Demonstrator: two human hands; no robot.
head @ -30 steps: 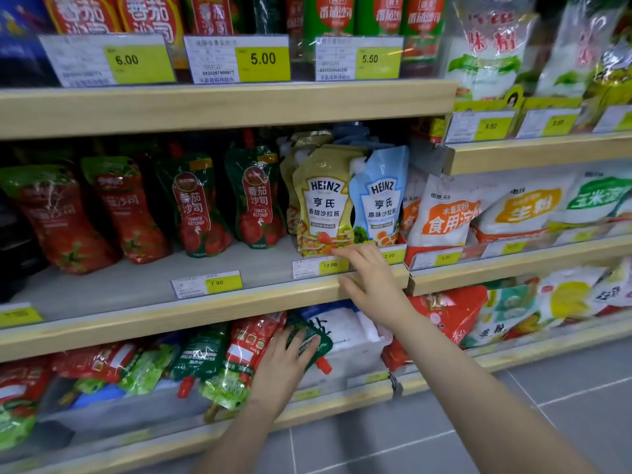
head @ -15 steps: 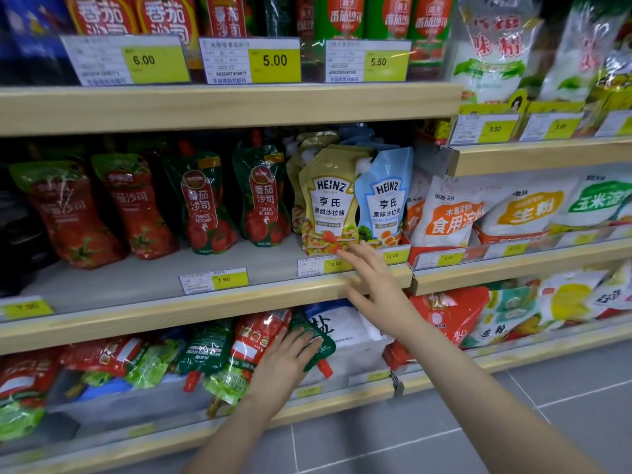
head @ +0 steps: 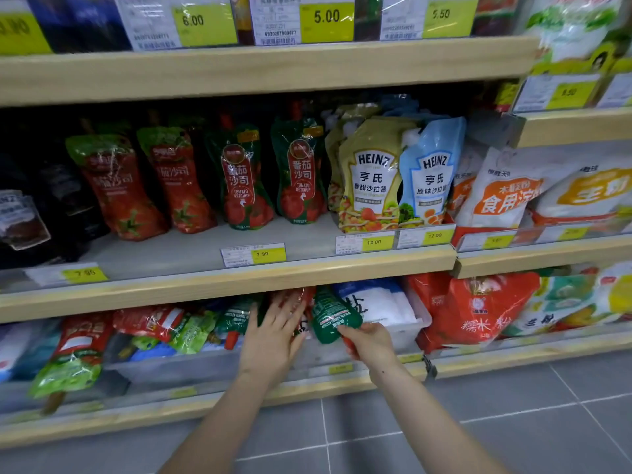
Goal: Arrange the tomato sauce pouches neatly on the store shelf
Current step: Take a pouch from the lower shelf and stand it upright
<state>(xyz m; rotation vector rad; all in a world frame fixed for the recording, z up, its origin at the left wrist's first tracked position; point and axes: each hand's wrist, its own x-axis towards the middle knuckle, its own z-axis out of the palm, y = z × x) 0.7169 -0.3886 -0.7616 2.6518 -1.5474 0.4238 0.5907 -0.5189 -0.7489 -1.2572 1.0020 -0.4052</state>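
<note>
While left hand [head: 273,336] presses pouches [head: 236,318], right hand [head: 371,342] grips green pouch [head: 330,318] — btm shelf.

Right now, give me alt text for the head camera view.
On the bottom shelf, the right hand grips a green ketchup pouch while the left hand rests open on jumbled pouches beside it; ketchup pouches stand above.

green ketchup pouch [head: 333,319] | tilted, cap down | lower shelf | beside toppled pouches [head: 147,328]
</note>
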